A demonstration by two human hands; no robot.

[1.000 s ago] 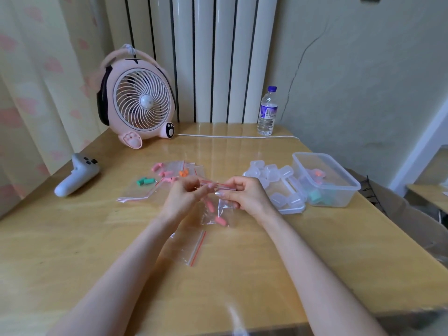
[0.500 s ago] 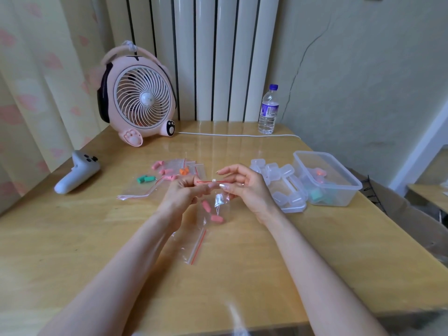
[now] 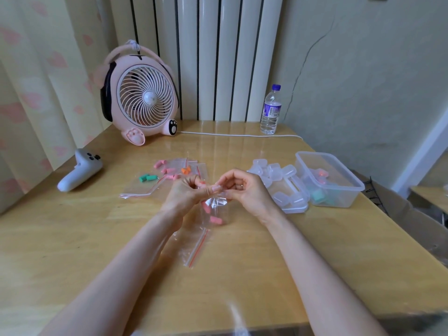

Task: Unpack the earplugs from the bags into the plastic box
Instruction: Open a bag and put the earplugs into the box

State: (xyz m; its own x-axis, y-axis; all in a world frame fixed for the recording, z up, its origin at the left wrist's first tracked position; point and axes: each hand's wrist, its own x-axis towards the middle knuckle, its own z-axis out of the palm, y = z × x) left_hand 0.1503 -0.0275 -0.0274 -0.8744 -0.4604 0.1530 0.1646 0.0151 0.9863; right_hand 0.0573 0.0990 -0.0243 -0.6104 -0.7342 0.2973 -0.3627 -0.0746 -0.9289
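The left hand (image 3: 185, 196) and the right hand (image 3: 246, 190) were close together above the wooden table (image 3: 315, 251). Both hands had curled fingers, and both pinched the top of one small clear bag (image 3: 218, 209). The bag hung down between them, and two pink earplugs (image 3: 215, 219) sat inside it. Just under the hands, an empty bag (image 3: 194, 249) with a red strip lay flat on the table. Behind the left hand lay more bags (image 3: 143, 187) with earplugs in them: green earplugs (image 3: 147, 177), orange earplugs (image 3: 186, 170), and some more pink ones. The plastic box (image 3: 349, 197) stood to the right, near the table's edge, with its top open. A few earplugs were in it, some green and some orange or pink. A pile of little clear cases (image 3: 278, 180) lay just beside the box, between it and the right hand. A pink fan (image 3: 143, 103) stood at the back of the table, and a white cord (image 3: 242, 135) ran from it across the table. A water bottle (image 3: 271, 110) stood upright near the wall. A white game controller (image 3: 80, 174) lay far to the left.
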